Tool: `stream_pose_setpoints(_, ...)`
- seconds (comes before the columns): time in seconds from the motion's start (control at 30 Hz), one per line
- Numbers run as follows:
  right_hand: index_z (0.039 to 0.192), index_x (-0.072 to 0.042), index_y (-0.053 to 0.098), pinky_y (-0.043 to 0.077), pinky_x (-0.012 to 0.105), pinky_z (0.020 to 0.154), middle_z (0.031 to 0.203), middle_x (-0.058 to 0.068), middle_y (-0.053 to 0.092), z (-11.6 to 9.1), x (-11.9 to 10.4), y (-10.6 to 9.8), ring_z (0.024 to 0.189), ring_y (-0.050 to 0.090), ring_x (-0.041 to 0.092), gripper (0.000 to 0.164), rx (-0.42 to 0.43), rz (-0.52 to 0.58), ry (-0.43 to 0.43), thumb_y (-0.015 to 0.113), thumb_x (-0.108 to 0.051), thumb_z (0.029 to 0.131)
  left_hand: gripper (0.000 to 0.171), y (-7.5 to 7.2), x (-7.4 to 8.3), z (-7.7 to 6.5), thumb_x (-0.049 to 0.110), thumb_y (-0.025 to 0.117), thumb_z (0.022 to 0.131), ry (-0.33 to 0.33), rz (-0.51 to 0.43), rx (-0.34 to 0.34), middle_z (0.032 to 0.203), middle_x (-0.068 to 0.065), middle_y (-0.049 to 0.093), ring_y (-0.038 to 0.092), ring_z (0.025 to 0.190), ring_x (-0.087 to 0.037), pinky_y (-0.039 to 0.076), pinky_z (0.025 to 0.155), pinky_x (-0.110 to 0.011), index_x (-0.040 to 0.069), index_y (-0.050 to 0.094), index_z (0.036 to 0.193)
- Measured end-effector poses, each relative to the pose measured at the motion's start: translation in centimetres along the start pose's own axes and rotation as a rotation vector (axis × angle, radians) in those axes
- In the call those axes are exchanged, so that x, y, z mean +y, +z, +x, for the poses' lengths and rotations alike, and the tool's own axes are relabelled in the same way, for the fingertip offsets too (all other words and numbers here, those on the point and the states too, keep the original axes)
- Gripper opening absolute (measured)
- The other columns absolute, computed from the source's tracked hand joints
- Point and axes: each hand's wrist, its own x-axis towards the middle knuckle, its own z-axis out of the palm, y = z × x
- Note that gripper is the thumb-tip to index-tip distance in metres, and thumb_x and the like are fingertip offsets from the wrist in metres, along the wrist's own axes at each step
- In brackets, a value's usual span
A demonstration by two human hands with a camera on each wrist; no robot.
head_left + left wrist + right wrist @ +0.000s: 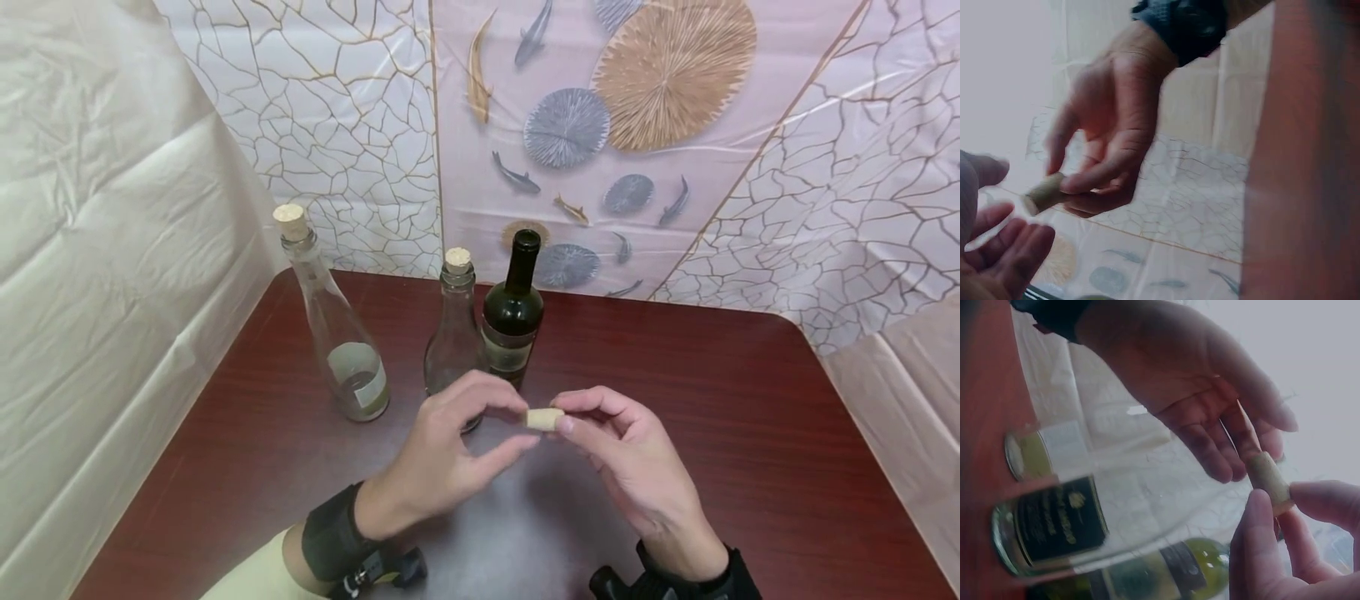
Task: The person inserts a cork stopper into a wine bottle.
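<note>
A pale wine cork [543, 418] is pinched between the thumb and fingertips of my right hand [641, 454]. My left hand [453, 446] faces it from the other side, thumb and fingers parted. In the left wrist view a gap shows between the left fingers [1034, 247] and the free end of the cork [1045, 194]. Behind the hands stand a clear bottle [452, 346] with a cork stopper [458, 260] and a dark green bottle [513, 312] whose mouth has no cork. The left hand partly hides the clear bottle.
Farther left on the dark red table [712, 375] stands another clear bottle [341, 342], topped with a cork [291, 222]. A patterned sheet [360, 125] hangs behind the table's back edge, and a pale cloth [135, 250] hangs at the left.
</note>
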Motion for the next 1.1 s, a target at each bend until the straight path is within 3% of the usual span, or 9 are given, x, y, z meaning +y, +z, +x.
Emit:
stream_pose_setpoints(0.17,0.112,-0.009,0.076,0.063,0.025,0.086,0.108,0.001,0.078,0.0,-0.7,-0.9,0.095,0.076,0.012,0.03,0.106,0.058,-0.025,0.057,0.012,0.1,0.022,1.1,0.4,2.4,0.008,0.081,0.091,-0.207,-0.05,0.071,0.105,-0.007,0.07,0.073,0.093,-0.014,0.064,0.084,-0.027,0.006,0.07,0.111)
stream_pose_setpoints(0.27,0.113,-0.008,0.076,0.063,0.025,0.086,0.107,0.002,0.078,-0.1,-1.0,-1.1,0.095,0.076,0.014,0.031,0.122,0.058,-0.032,0.057,0.012,0.1,0.024,1.9,0.3,3.6,0.011,0.079,0.093,-0.266,-0.032,0.088,0.109,-0.007,0.069,0.073,0.096,-0.014,0.064,0.085,-0.03,0.007,0.069,0.114)
stream_pose_setpoints(0.43,0.111,-0.009,0.076,0.063,0.025,0.086,0.105,0.002,0.078,-0.1,-1.2,-0.8,0.093,0.077,0.013,0.029,0.159,0.044,-0.02,0.059,0.011,0.099,0.027,2.9,-1.0,4.9,0.017,0.079,0.094,-0.273,0.077,0.146,0.112,-0.005,0.068,0.069,0.1,-0.015,0.061,0.089,-0.027,0.007,0.068,0.117)
stream_pose_setpoints(0.6,0.109,-0.01,0.077,0.063,0.025,0.085,0.103,0.0,0.079,-0.2,-1.4,-0.7,0.092,0.077,0.013,0.028,0.188,0.035,-0.024,0.061,0.011,0.098,0.027,3.2,-2.3,5.0,0.016,0.079,0.093,-0.28,0.157,0.197,0.112,-0.006,0.068,0.07,0.098,-0.017,0.06,0.09,-0.027,0.004,0.068,0.114)
stream_pose_setpoints(1.1,0.11,-0.011,0.076,0.063,0.025,0.085,0.103,-0.001,0.077,-0.4,-1.9,-0.8,0.092,0.076,0.012,0.026,0.178,-0.012,-0.001,0.063,0.008,0.098,0.024,2.6,-3.3,4.6,0.018,0.08,0.093,-0.227,0.286,0.175,0.108,-0.005,0.069,0.068,0.098,-0.016,0.06,0.086,-0.029,0.007,0.069,0.111)
